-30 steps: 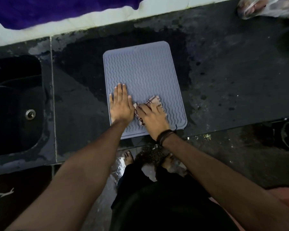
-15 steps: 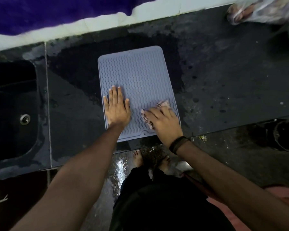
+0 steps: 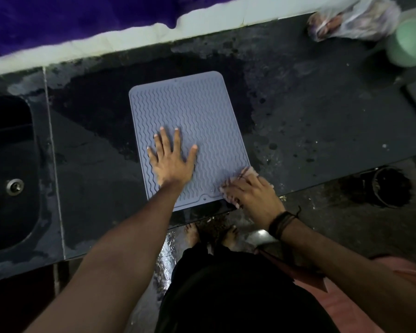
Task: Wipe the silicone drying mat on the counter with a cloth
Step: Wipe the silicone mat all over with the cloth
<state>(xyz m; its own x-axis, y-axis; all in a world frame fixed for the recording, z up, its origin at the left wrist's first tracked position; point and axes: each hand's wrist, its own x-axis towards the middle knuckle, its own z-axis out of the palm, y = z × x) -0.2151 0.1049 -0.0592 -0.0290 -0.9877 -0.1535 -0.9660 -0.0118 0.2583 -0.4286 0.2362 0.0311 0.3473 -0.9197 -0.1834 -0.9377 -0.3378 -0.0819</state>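
R hand [image 3: 252,198] presses cloth [image 3: 246,173] on mat [image 3: 202,116] corner.

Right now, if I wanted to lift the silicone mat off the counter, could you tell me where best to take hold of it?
Probably the far right corner of the mat, reached from the right. It lies flat, so only an edge can be pinched and peeled up; the left hand presses its near-left part and the right hand holds the cloth over its near-right corner.
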